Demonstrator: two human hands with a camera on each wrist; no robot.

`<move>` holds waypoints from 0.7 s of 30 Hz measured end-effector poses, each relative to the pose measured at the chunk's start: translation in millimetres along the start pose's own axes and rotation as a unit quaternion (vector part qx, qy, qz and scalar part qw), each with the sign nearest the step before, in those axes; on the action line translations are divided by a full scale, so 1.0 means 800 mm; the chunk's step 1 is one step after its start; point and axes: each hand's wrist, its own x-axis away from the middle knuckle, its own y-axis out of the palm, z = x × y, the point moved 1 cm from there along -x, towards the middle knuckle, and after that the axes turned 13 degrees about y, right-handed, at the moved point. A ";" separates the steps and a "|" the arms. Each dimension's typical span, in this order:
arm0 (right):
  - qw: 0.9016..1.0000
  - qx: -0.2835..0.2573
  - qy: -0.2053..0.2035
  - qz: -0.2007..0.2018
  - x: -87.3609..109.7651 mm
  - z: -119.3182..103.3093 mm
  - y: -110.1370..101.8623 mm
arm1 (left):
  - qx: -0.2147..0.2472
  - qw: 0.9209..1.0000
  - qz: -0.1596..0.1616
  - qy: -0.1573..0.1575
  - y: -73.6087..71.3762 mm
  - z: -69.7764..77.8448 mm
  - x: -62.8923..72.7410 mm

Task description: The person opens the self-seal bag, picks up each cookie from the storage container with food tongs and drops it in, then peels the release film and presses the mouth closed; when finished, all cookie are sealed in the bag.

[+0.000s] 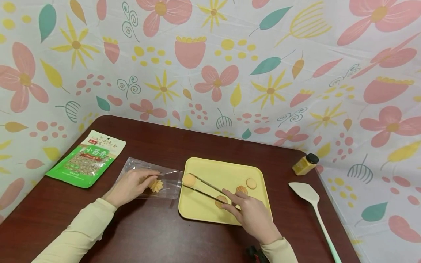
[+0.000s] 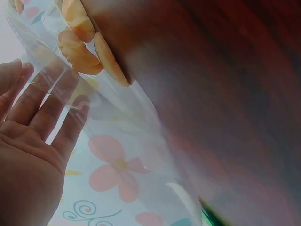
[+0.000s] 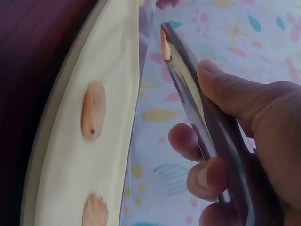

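Note:
My left hand (image 1: 135, 184) holds the edge of a clear plastic bag (image 1: 169, 191), and several cookies (image 1: 156, 186) lie inside it. In the left wrist view the film of the bag crosses the fingers (image 2: 61, 101), beside the cookies (image 2: 80, 52). Metal tongs (image 1: 210, 185) are gripped in my right hand (image 1: 253, 217). Between their tips is a round cookie (image 1: 189, 180), over the left edge of a yellow tray (image 1: 213, 168), by the bag's mouth. On the tray lie a round cookie (image 1: 251, 183), a ridged cookie (image 1: 241, 190) and a browner cookie (image 1: 222, 201), partly behind the tongs.
A green and white seasoning packet (image 1: 86, 159) lies at the left of the dark table (image 1: 144, 233). At the right are a small yellow jar with a black lid (image 1: 305, 164) and a white spatula (image 1: 310, 197). A floral cloth (image 1: 210, 73) hangs behind the table.

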 end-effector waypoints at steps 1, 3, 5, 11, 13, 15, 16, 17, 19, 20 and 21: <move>1.000 -0.002 -0.007 -0.002 -0.002 -0.003 0.002 | 0.000 1.000 0.000 -0.001 0.000 0.000 0.000; 1.000 -0.007 -0.018 -0.008 -0.006 -0.008 0.006 | -0.002 1.000 0.001 -0.001 0.000 0.000 0.000; 1.000 -0.003 -0.028 -0.011 -0.010 -0.013 0.011 | -0.004 1.000 0.001 -0.001 0.000 0.000 0.000; 0.999 0.009 -0.051 -0.011 -0.020 -0.025 0.021 | -0.007 1.000 0.004 0.004 0.000 0.001 0.000; 0.998 0.008 -0.056 -0.011 -0.024 -0.029 0.023 | -0.011 1.000 0.005 0.005 0.000 0.000 0.000; 0.998 0.012 -0.057 -0.012 -0.027 -0.032 0.024 | -0.014 1.000 0.005 0.004 -0.001 0.000 0.000; 0.998 0.013 -0.057 -0.015 -0.028 -0.033 0.025 | -0.016 1.000 0.005 0.003 -0.001 0.000 0.000; 0.998 0.013 -0.056 -0.018 -0.029 -0.034 0.025 | -0.017 1.000 0.004 0.002 -0.001 0.000 0.000; 0.998 0.014 -0.054 -0.024 -0.032 -0.036 0.027 | -0.021 1.000 0.003 0.000 -0.001 0.001 0.000; 0.998 0.016 -0.055 -0.027 -0.033 -0.038 0.027 | -0.023 1.000 0.003 -0.002 -0.001 0.001 0.000; 0.998 0.017 -0.056 -0.029 -0.035 -0.038 0.028 | -0.025 1.000 0.003 -0.003 -0.001 0.001 0.000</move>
